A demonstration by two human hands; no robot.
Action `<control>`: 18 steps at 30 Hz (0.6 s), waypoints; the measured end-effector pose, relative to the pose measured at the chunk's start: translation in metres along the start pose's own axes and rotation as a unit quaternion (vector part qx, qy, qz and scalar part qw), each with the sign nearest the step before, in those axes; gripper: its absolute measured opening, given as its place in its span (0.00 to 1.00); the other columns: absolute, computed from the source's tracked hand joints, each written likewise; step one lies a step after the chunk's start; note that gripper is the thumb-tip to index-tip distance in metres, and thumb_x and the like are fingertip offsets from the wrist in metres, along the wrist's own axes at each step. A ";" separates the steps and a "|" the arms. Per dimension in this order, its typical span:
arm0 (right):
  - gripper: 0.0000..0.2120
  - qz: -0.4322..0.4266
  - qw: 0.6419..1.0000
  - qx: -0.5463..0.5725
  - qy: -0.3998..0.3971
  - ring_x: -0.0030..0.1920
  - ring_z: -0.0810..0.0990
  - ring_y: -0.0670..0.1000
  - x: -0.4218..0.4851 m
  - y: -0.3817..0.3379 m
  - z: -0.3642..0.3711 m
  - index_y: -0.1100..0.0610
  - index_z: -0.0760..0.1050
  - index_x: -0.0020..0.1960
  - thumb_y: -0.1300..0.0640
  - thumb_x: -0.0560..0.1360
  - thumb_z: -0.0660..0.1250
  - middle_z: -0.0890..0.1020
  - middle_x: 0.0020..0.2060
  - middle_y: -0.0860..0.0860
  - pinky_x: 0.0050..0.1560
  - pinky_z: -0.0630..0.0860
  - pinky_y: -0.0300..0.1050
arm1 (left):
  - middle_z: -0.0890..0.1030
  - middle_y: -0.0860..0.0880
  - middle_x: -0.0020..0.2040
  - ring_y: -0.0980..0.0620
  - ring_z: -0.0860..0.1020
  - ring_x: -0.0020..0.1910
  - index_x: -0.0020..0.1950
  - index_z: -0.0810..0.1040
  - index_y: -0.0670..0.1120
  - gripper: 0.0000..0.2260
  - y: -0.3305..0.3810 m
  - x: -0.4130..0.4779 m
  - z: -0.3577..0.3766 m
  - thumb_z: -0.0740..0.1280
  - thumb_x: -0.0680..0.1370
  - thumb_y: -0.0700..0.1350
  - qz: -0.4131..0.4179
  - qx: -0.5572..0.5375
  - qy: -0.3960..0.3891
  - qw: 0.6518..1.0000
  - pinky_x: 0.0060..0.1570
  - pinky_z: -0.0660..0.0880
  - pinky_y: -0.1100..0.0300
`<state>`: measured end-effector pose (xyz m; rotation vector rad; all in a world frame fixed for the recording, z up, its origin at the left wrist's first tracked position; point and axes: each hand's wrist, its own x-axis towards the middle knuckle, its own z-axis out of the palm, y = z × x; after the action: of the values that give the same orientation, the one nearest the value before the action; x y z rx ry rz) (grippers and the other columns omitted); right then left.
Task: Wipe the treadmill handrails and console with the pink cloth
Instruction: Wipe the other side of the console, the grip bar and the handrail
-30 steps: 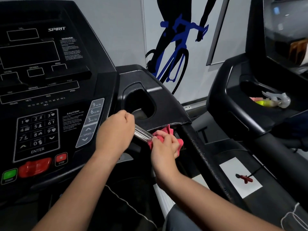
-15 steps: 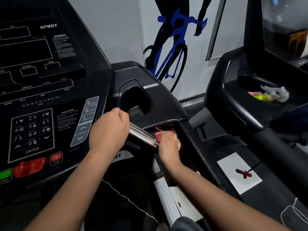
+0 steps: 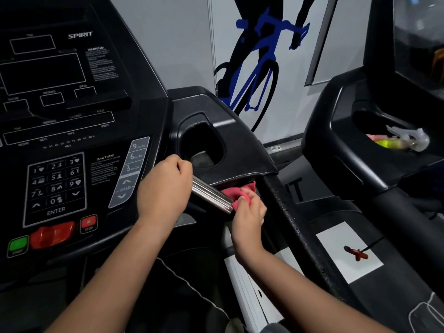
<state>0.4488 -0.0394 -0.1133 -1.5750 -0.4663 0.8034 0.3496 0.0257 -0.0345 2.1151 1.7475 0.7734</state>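
The black treadmill console (image 3: 72,121) fills the left of the head view. A chrome pulse grip bar (image 3: 211,195) juts out below its cup-holder tray (image 3: 230,140). My left hand (image 3: 165,191) grips the bar's near-left end with curled fingers. My right hand (image 3: 249,212) holds the bunched pink cloth (image 3: 237,192) against the bar's far end, under the tray's lip. Part of the cloth is tucked beneath that lip. The black side handrail (image 3: 295,227) runs down to the right of my right hand.
A second treadmill (image 3: 360,164) stands to the right, with a spray bottle (image 3: 406,140) lying in its tray. A red safety clip (image 3: 356,253) lies on a white label. The keypad (image 3: 56,186), red stop bar (image 3: 51,234) and green start button (image 3: 18,245) sit on the console's lower left.
My right hand slid the pink cloth along the chrome bar away from my left hand and under the tray's lip. More bare bar shows. My left hand kept its grip.
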 end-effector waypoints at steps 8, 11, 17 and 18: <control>0.12 -0.063 0.992 -0.090 -0.057 0.65 0.63 0.50 0.009 0.010 -0.009 0.55 0.76 0.54 0.58 0.81 0.54 0.71 0.58 0.51 0.53 0.56 0.28 | 0.78 0.45 0.35 0.45 0.75 0.34 0.45 0.78 0.44 0.13 0.005 -0.003 0.001 0.54 0.78 0.46 -0.042 -0.040 0.002 0.998 0.32 0.67 0.55; 0.21 -0.046 0.986 -0.149 -0.050 0.64 0.68 0.52 0.028 0.012 -0.008 0.56 0.78 0.56 0.51 0.78 0.49 0.78 0.57 0.53 0.60 0.54 0.36 | 0.77 0.44 0.34 0.48 0.72 0.32 0.45 0.78 0.44 0.14 0.009 -0.005 0.001 0.54 0.78 0.47 -0.060 -0.038 0.007 0.997 0.31 0.66 0.56; 0.20 -0.023 0.982 -0.173 -0.077 0.68 0.63 0.54 0.026 0.004 -0.004 0.56 0.76 0.60 0.53 0.80 0.48 0.74 0.62 0.55 0.60 0.51 0.37 | 0.74 0.43 0.32 0.49 0.68 0.30 0.45 0.78 0.40 0.14 0.012 -0.008 0.006 0.55 0.77 0.46 -0.081 -0.046 0.045 0.995 0.30 0.64 0.55; 0.19 -0.033 0.981 -0.169 -0.085 0.69 0.62 0.54 0.022 0.004 -0.004 0.55 0.76 0.61 0.54 0.82 0.49 0.73 0.62 0.54 0.58 0.51 0.36 | 0.75 0.41 0.33 0.48 0.69 0.30 0.44 0.78 0.40 0.14 0.012 -0.008 0.006 0.55 0.77 0.45 -0.082 -0.048 0.052 0.994 0.30 0.64 0.54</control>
<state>0.4660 -0.0281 -0.1220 -1.7983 -0.8090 0.8420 0.3620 0.0163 -0.0350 1.8732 1.8698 0.9146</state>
